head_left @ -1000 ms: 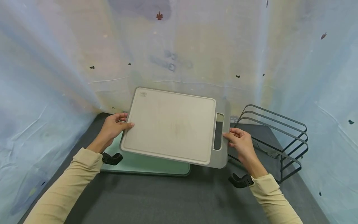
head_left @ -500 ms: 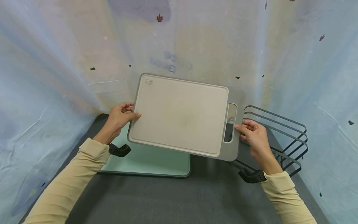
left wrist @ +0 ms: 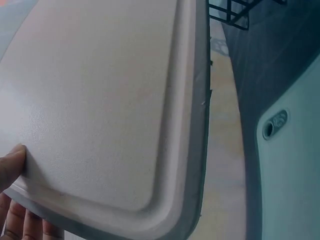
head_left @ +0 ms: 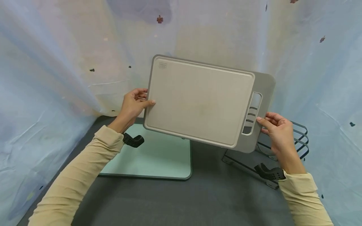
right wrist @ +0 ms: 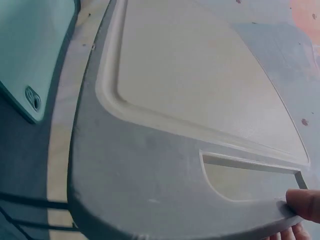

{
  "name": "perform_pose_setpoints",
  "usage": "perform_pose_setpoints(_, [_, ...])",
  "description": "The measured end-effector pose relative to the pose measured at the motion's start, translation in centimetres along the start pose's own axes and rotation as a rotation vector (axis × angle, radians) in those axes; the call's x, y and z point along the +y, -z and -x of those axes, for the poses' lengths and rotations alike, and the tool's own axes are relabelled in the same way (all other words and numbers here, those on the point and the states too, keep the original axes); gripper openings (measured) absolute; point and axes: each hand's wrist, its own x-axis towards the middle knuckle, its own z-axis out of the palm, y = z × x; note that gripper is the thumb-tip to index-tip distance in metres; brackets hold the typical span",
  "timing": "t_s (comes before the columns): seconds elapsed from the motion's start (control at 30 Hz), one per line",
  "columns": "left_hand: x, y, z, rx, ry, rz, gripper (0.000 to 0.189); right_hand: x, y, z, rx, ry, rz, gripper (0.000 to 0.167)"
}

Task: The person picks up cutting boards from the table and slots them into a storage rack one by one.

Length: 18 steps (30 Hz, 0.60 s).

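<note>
A cream cutting board [head_left: 198, 100] with a grey border and a slotted handle hangs tilted in the air, its right end lower. My left hand [head_left: 133, 105] pinches its left edge, thumb on the front face and fingers behind, as the left wrist view also shows on the board [left wrist: 100, 110]. At the handle end, my right hand [head_left: 278, 131] pinches the grey rim beside the slot; in the right wrist view its thumb [right wrist: 304, 204] presses near the slot's corner. Behind the board's right end stands a dark wire rack [head_left: 301, 138], partly hidden.
A pale green board [head_left: 158, 160] with a dark rim lies flat on the grey tabletop [head_left: 181, 201], below and left of the lifted board. Patterned pale sheeting [head_left: 68, 62] hangs around the back and sides.
Both hands have carried the cutting board up and to the right, off from above the green board. It now covers part of the wire rack.
</note>
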Motion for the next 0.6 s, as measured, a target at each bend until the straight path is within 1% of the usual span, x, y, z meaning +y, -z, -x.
perform_pose_setpoints(0.23, [0.7,-2.0,-1.0,0.019,-0.046,0.062,0.046,-1.5,1.3,-0.2,0.018,0.045,-0.084,0.016])
perform_pose_setpoints(0.47, [1.3,-3.8,-1.9,0.044,-0.077,0.11,0.047,-2.6,2.3,-0.6,0.042,0.143,-0.145,0.017])
perform_pose_setpoints(0.6, [1.7,-4.8,-2.3,0.048,-0.105,0.15,0.047,-3.3,2.8,-0.6,0.076,0.166,-0.167,0.019])
